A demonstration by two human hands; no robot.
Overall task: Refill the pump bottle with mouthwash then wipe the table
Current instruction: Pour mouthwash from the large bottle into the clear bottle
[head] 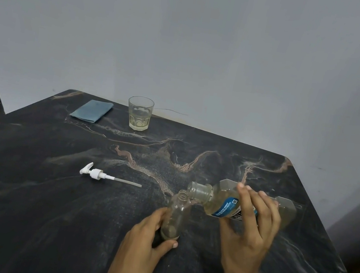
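A small clear pump bottle (176, 215) stands upright on the dark marble table (64, 212), its neck uncovered and a little pale liquid at its bottom. My left hand (146, 241) grips its lower part. My right hand (252, 223) holds the mouthwash bottle (218, 201), tipped almost on its side, cap off, mouth just above the pump bottle's neck. Pale yellow liquid lies in the tilted bottle. The white pump head (100, 174) with its dip tube lies on the table to the left.
A folded blue cloth (92, 110) lies at the far left of the table. Beside it stands a glass tumbler (139, 113) with some pale liquid. A wall runs behind the table, and the table's right edge drops away near my right arm.
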